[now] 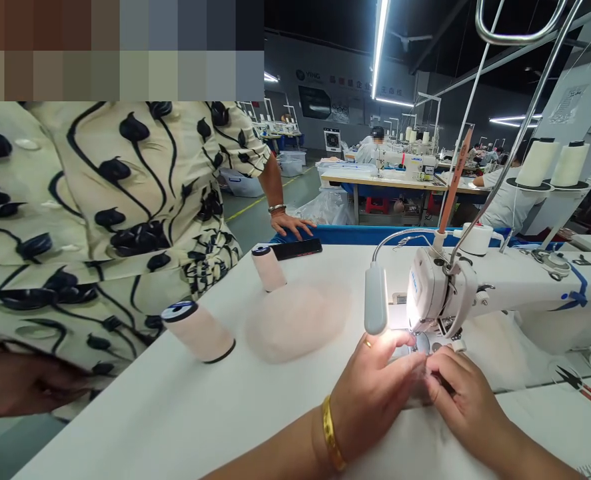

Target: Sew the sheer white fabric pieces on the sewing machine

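Observation:
My left hand (372, 390), with a gold bangle at its wrist, is pinched closed just in front of the needle area of a white sewing machine (428, 287). Opposite it, my right hand (468, 397) is closed too, fingertips nearly meeting the left ones. Between them is a bit of thin, pale sheer fabric (418, 393), mostly covered by my fingers. A small lit lamp (376, 300) hangs over my left hand. To the left, a heap of sheer pale fabric (300, 323) lies on the white table (255, 413).
Two pale thread cones (200, 331) (269, 270) stand left, beside a dark phone (298, 249). Red-handled snippers (588, 393) lie at the right. Another person in a patterned shirt (110, 200) stands at the left edge, one hand (292, 225) on the table. Thread stand cones (538, 163) rise behind.

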Available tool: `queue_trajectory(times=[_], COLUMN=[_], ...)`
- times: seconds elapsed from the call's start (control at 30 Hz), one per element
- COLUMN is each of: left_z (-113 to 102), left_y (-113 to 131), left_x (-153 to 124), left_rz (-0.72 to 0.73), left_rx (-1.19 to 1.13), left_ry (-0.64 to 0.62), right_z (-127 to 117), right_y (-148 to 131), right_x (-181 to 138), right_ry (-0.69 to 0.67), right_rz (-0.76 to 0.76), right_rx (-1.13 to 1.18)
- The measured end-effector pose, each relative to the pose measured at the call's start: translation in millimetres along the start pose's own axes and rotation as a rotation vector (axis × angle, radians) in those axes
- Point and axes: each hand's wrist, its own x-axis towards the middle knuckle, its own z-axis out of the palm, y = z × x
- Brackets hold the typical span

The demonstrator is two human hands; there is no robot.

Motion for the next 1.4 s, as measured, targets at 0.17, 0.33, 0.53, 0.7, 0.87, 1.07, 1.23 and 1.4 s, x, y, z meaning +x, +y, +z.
queue_trajectory(times=[0.17,0.33,0.53,0.7,0.87,1.07,1.23,1.4], left_z=[1,5,9,13,19,25,28,28], left_y=[3,0,-5,-10,-17,-22,-24,-24], left_x=[0,0,1,6,10,18,19,16], left_rz=[-0.064,-0.017,0.001,0.002,-0.001,-0.001,-0.015,-0.032], left_rx=[-0.023,-0.017,-0.017,-0.015,-0.015,-0.031,0.004,0.008], left_ry=[-0.015,0.01,0.018,0.019,0.013,0.004,0.012,0.02], right_z=[-1,1,2,1,0,-3,-2,0], right_y=[1,4,8,14,21,29,32,28], right_x=[1,0,3,7,12,18,16,15], right_ry=[-0.032,-0.035,-0.041,-0.042,-0.03,-0.039,-0.024,0.026], right_rz=[0.011,-0.005,0.004,0.007,0.015,0.021,0.051,0.042], right_rx=[0.005,-0.003,0.007,0.007,0.02,0.025,0.039,0.091])
